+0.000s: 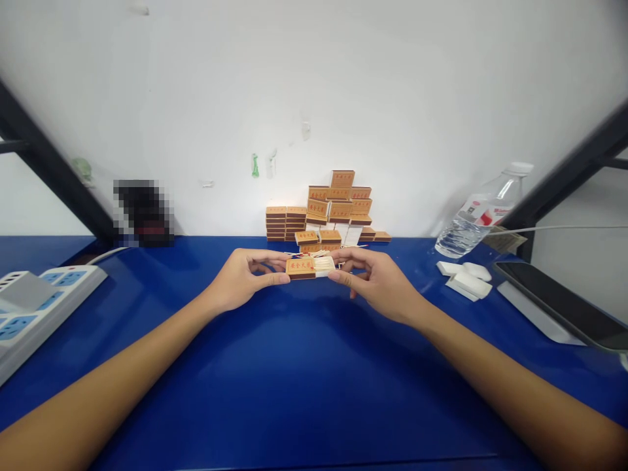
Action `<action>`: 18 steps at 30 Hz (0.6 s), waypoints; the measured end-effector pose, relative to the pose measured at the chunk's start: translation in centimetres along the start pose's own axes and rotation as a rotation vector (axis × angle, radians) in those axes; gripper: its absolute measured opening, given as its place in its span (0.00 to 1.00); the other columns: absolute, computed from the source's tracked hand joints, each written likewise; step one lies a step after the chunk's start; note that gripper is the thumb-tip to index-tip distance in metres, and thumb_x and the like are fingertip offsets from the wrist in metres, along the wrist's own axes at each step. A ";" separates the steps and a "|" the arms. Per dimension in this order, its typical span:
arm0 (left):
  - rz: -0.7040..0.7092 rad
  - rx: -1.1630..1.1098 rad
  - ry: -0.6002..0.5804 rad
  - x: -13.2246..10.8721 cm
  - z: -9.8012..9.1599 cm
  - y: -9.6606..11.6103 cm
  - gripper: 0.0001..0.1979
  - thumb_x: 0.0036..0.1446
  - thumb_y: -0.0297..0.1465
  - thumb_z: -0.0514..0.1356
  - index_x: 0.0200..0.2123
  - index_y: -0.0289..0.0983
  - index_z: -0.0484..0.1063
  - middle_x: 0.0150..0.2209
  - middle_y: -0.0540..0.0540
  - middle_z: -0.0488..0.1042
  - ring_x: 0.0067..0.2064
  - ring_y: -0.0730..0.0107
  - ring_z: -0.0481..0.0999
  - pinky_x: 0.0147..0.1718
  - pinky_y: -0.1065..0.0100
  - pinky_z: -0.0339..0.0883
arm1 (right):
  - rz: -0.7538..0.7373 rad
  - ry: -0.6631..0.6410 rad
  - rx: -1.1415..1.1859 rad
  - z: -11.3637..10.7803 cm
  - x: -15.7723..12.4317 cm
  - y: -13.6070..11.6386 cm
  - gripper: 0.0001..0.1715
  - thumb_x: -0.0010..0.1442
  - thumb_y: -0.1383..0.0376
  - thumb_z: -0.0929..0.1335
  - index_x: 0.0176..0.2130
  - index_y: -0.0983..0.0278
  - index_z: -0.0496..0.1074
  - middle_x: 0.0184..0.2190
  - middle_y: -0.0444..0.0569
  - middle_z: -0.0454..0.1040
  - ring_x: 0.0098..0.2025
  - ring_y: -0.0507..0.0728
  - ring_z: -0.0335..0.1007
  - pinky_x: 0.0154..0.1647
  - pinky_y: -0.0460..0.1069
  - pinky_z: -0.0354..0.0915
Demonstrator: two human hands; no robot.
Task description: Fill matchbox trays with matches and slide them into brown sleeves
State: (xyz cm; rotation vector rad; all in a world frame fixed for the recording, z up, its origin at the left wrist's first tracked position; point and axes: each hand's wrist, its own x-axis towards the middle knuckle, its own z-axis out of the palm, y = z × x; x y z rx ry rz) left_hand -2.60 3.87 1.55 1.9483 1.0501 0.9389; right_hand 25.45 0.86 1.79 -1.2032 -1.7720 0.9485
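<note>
A matchbox point(300, 267) is held between my two hands, its white inner tray point(324, 265) slid partway out to the right with matches showing in it. My left hand point(248, 278) pinches the printed sleeve at its left end. At the tray's right end, the thumb and fingers of my right hand point(370, 281) grip it. Just behind the held box lie loose matches point(299, 254), partly hidden by it and my fingers. Beyond them, several matchboxes point(341, 209) are stacked in a stepped pile against the wall, and lower stacks point(286, 224) stand on its left.
On the left is a white power strip point(49, 294) with a plugged-in adapter. A clear water bottle point(478, 212) leans at the back right. Nearer on that side are white pieces point(468, 281) and a dark phone point(564, 301). Everything rests on a blue table point(294, 392).
</note>
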 end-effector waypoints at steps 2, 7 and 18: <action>-0.001 -0.001 0.018 0.0 0.1 0.1 0.19 0.54 0.39 0.73 0.49 0.41 0.83 0.45 0.45 0.85 0.43 0.62 0.83 0.45 0.61 0.79 | -0.019 0.022 0.028 0.2 -0.1 0.0 0.27 0.59 0.49 0.75 0.52 0.60 0.76 0.41 0.52 0.79 0.31 0.55 0.72 0.24 0.51 0.73; 0.008 0.015 0.014 -0.1 0.2 0.4 0.19 0.57 0.40 0.72 0.50 0.42 0.83 0.47 0.45 0.84 0.45 0.62 0.82 0.45 0.62 0.78 | -0.047 0.038 0.016 0.5 -0.1 0.2 0.28 0.61 0.48 0.74 0.54 0.61 0.74 0.44 0.54 0.78 0.36 0.57 0.75 0.25 0.50 0.74; 0.012 0.038 0.015 -0.2 0.1 0.5 0.19 0.57 0.42 0.71 0.50 0.41 0.83 0.47 0.44 0.84 0.46 0.62 0.81 0.46 0.62 0.77 | -0.024 0.008 -0.006 0.1 0.0 0.3 0.28 0.62 0.49 0.73 0.54 0.63 0.73 0.40 0.51 0.76 0.32 0.55 0.72 0.25 0.50 0.75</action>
